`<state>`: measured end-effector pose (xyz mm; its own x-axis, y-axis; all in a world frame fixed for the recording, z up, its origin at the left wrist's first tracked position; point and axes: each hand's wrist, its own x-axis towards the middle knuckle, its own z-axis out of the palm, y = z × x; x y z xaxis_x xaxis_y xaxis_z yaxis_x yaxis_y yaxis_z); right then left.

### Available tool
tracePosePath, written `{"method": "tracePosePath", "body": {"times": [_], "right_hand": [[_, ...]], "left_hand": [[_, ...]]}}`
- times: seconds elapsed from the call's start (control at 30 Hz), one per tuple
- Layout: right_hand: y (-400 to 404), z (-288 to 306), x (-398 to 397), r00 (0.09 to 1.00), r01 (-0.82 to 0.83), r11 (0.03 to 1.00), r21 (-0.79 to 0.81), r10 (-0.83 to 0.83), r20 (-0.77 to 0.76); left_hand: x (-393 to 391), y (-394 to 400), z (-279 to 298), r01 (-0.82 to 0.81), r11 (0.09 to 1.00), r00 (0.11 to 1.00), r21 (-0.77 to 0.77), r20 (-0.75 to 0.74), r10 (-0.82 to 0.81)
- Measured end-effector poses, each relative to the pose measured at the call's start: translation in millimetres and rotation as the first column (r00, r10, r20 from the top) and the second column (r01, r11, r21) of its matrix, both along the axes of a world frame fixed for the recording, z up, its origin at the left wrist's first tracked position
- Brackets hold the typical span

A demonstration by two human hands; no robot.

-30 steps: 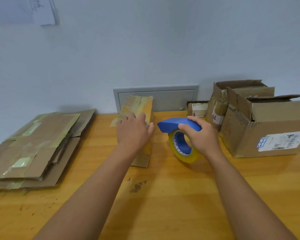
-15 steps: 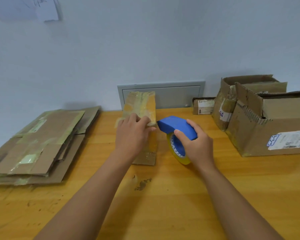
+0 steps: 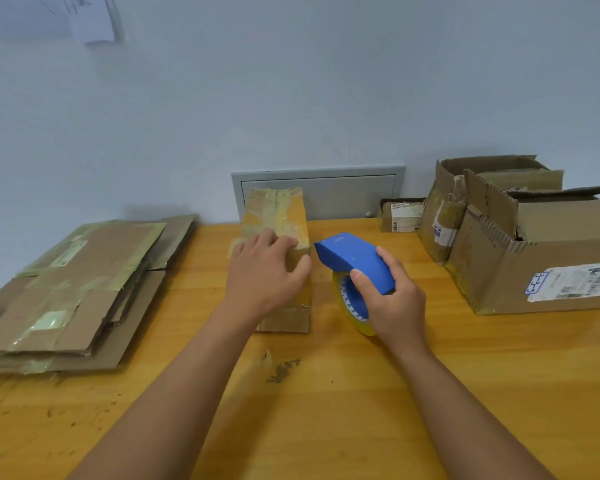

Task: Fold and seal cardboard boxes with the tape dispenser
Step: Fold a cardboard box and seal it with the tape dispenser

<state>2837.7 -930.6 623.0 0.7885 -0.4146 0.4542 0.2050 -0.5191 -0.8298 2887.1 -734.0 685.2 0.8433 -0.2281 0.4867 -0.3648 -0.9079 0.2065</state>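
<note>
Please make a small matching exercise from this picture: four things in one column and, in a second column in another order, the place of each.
Things:
1. tape dispenser
2. small taped box
3. flattened cardboard stack
4. large open box

Places:
A. far right of the table
B. under the left hand
C. left side of the table
D. in the right hand

Pairs: 1-D, 2-B, 3-C, 4-A
</note>
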Motion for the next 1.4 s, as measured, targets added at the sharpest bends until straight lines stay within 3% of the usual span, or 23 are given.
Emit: {"method": "tracePosePath", "body": {"times": [0.13,0.23,0.33,0.47,0.67,0.8,1.1,1.27,1.4], "right_hand": [[0.0,-0.5,0.6,1.0,0.001,1.0,-0.004,-0.001,0.0],[-0.8,-0.8,0.0,1.0,-0.004,1.0,-0.004,0.004,-0.004],[-0.5,0.3,-1.1,1.0,-0.006,1.0,0.002,0.006,-0.004],[-1.9,-0.8,0.6,1.0,-0.01,1.0,-0.001,0.01,-0.001],[-2.2,-2.6,1.5,1.0,-0.009,1.0,-0.007,0.009,0.002],[-2.5,-2.8,1.5,1.0,-0.012,1.0,0.004,0.012,-0.005],[-2.7,-1.8,0.5,1.0,-0.019,1.0,0.004,0.019,0.004],[-2.1,-1.4,1.4,1.0,-0.013,1.0,0.007,0.013,-0.004],[-2.0,-1.2,1.3,1.0,-0.01,1.0,0.001,0.01,-0.005]], "left_hand": [[15.6,5.1,35.8,-0.018,0.993,0.953,-0.119,-0.303,-0.019],[27.7,6.3,38.0,-0.004,0.998,0.953,-0.066,-0.302,-0.016],[30.5,8.3,34.9,0.04,0.993,0.952,-0.106,-0.296,-0.07],[28.2,15.5,24.2,0.073,0.99,0.967,-0.117,-0.235,-0.099],[27.2,8.1,-5.6,0.019,0.999,0.999,-0.035,0.046,-0.017],[23.2,6.4,-27.5,0.02,0.997,0.973,-0.075,0.229,-0.002],[14.6,0.0,-22.5,-0.019,0.998,0.971,-0.053,0.236,0.031],[24.9,21.8,-4.2,0.143,0.984,0.987,-0.102,0.083,-0.135],[29.6,25.9,-9.7,0.211,0.972,0.969,-0.1,0.152,-0.195]]}}
